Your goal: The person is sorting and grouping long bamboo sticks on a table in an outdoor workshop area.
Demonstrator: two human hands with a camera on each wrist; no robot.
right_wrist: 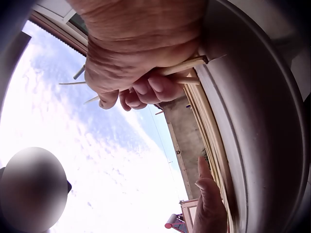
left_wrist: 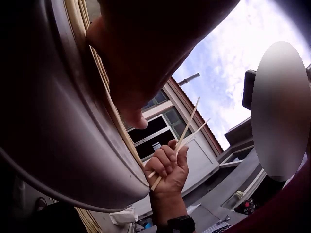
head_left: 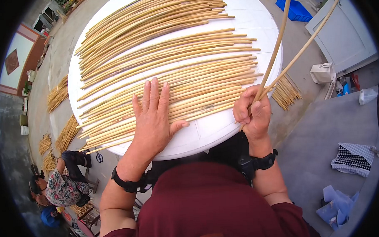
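My left hand point(head_left: 153, 122) rests flat, fingers spread, on a row of thin straw-coloured sticks point(head_left: 205, 82) laid side by side on a round white table point(head_left: 186, 145). Two more sticks point(head_left: 308, 41) are gripped in my right hand point(head_left: 255, 112) at the table's right edge. They rise from the fist and spread apart toward the upper right. In the right wrist view, their cut lower ends point(right_wrist: 192, 81) stick out below the curled fingers. The left wrist view also shows both held sticks point(left_wrist: 187, 128) crossing the fist.
A denser group of sticks point(head_left: 152, 15) covers the table's far side. Bundles of stalks point(head_left: 67, 133) lie on the ground at left, near a seated person point(head_left: 66, 187). At right are a blue crate point(head_left: 294, 9), a white cabinet point(head_left: 341, 31) and a grey surface with a checked cloth point(head_left: 354, 158).
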